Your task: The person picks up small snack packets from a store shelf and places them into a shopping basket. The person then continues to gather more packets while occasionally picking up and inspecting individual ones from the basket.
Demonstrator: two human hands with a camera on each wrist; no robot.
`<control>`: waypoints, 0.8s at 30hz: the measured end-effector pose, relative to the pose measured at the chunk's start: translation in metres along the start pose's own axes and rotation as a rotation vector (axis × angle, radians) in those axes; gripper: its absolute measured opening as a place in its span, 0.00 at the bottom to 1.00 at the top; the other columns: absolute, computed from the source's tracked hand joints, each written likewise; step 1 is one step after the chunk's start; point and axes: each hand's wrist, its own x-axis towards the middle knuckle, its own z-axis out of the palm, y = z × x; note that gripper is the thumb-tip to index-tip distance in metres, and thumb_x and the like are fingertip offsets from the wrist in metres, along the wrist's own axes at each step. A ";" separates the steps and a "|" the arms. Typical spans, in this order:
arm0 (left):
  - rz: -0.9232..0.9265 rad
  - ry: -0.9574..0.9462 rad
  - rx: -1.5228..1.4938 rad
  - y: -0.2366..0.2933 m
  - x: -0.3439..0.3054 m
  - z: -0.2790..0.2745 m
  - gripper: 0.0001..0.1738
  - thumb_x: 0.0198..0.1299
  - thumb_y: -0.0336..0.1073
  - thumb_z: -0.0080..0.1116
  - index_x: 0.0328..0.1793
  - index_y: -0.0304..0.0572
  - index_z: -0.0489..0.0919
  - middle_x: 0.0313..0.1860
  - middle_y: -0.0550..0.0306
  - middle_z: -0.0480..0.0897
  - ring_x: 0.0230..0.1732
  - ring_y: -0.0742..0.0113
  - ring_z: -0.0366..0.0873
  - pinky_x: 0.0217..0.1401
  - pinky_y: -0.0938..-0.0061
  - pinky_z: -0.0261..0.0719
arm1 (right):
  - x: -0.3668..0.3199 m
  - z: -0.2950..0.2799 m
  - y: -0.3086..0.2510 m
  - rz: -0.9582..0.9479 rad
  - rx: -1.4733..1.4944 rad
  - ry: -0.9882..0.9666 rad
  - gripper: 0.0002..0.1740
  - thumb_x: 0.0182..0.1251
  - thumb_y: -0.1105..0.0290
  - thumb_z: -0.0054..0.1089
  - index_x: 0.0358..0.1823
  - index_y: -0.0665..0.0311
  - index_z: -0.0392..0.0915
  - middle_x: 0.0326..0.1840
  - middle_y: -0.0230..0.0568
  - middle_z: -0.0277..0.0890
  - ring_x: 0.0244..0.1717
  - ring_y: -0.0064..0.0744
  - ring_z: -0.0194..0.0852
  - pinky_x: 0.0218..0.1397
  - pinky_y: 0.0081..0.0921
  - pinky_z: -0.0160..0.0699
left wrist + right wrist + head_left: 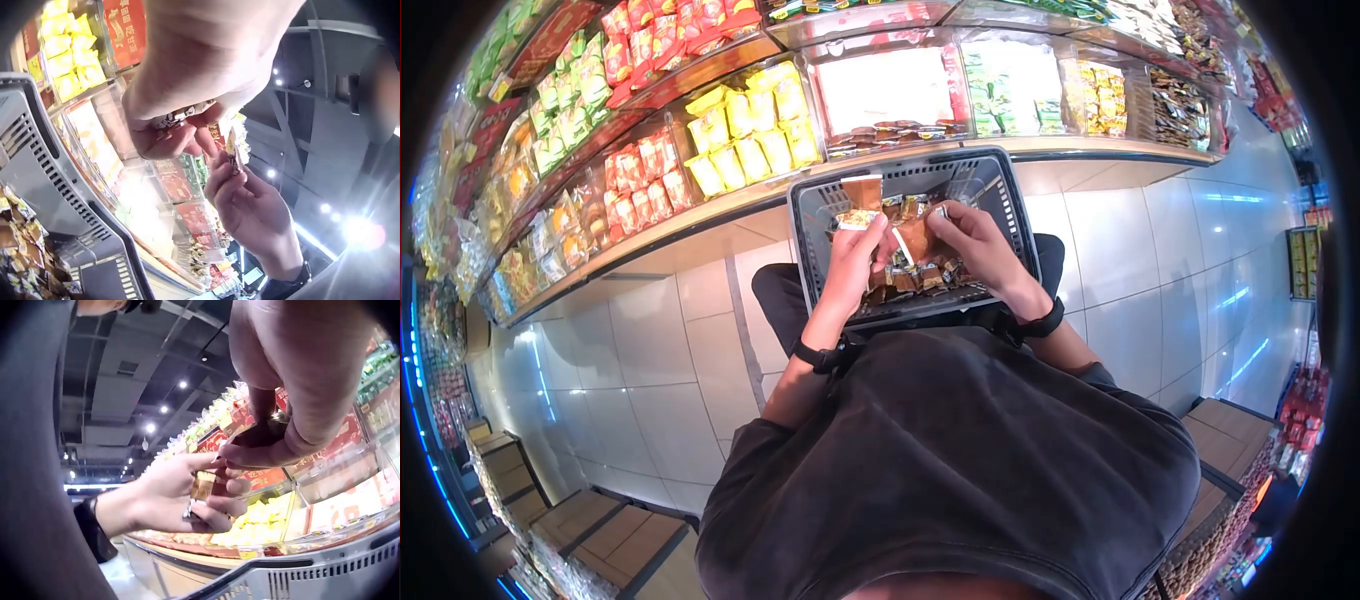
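Observation:
Over a grey shopping basket (pixel 818 200), both hands hold small brown snack packets close together. The left hand (pixel 855 268) grips packets in its curled fingers; a brown packet (pixel 863 190) juts up past its fingertips, and a yellow-and-brown packet (pixel 203 486) shows between its fingers in the right wrist view. My right hand (pixel 975 243) pinches another brown packet (pixel 915 240) between thumb and fingers. Seen from the left wrist, that packet (pixel 234 152) stands edge-on at the fingertips. Many similar wrapped packets (pixel 920 275) lie loose in the basket, partly hidden beneath the hands.
The basket sits between the person's knees. Right beyond it runs a shelf edge (pixel 1050 150) with bins of yellow packets (pixel 750 125), red packets (pixel 643 180) and green packets (pixel 1000 100). Tiled floor (pixel 1140 250) lies on both sides, with low wooden stands (pixel 605 530) behind.

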 end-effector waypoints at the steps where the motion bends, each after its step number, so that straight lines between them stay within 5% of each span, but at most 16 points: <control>1: -0.001 -0.054 0.037 0.001 -0.001 -0.005 0.25 0.79 0.46 0.49 0.42 0.31 0.86 0.19 0.67 0.72 0.21 0.79 0.65 0.25 0.80 0.58 | -0.003 0.001 -0.005 0.060 0.126 0.017 0.16 0.82 0.61 0.53 0.49 0.69 0.77 0.38 0.32 0.82 0.35 0.18 0.82 0.40 0.20 0.84; 6: 0.071 -0.213 0.295 0.020 -0.019 -0.011 0.18 0.69 0.35 0.57 0.27 0.32 0.84 0.29 0.60 0.83 0.33 0.71 0.77 0.40 0.75 0.70 | -0.007 -0.008 -0.021 0.146 0.091 0.009 0.17 0.83 0.58 0.53 0.44 0.65 0.81 0.34 0.28 0.81 0.33 0.14 0.79 0.35 0.18 0.80; 10: 0.303 -0.390 0.396 0.016 -0.017 -0.020 0.11 0.61 0.31 0.62 0.26 0.32 0.83 0.29 0.56 0.83 0.32 0.69 0.78 0.36 0.72 0.70 | -0.002 -0.005 -0.007 0.144 0.025 0.022 0.15 0.79 0.59 0.60 0.39 0.63 0.84 0.31 0.24 0.80 0.30 0.11 0.73 0.32 0.15 0.72; 12: 0.264 -0.349 0.366 0.018 -0.022 -0.018 0.10 0.60 0.30 0.63 0.27 0.31 0.83 0.29 0.56 0.83 0.32 0.69 0.78 0.36 0.72 0.70 | -0.003 0.005 -0.010 0.102 0.004 0.050 0.12 0.74 0.61 0.67 0.39 0.62 0.85 0.31 0.23 0.79 0.32 0.11 0.70 0.36 0.16 0.69; 18: 0.360 -0.005 0.263 0.013 -0.026 -0.002 0.10 0.61 0.27 0.64 0.29 0.28 0.81 0.21 0.63 0.79 0.24 0.77 0.73 0.29 0.75 0.67 | 0.000 0.008 0.006 0.107 0.061 -0.017 0.09 0.74 0.63 0.66 0.37 0.61 0.84 0.36 0.23 0.79 0.35 0.12 0.72 0.38 0.16 0.69; 24: 0.247 -0.023 0.211 0.013 -0.025 -0.009 0.14 0.66 0.30 0.65 0.26 0.35 0.80 0.20 0.66 0.78 0.27 0.82 0.75 0.27 0.78 0.68 | -0.008 0.017 0.006 0.109 0.001 -0.057 0.12 0.72 0.62 0.69 0.34 0.63 0.84 0.33 0.23 0.78 0.33 0.11 0.70 0.36 0.16 0.67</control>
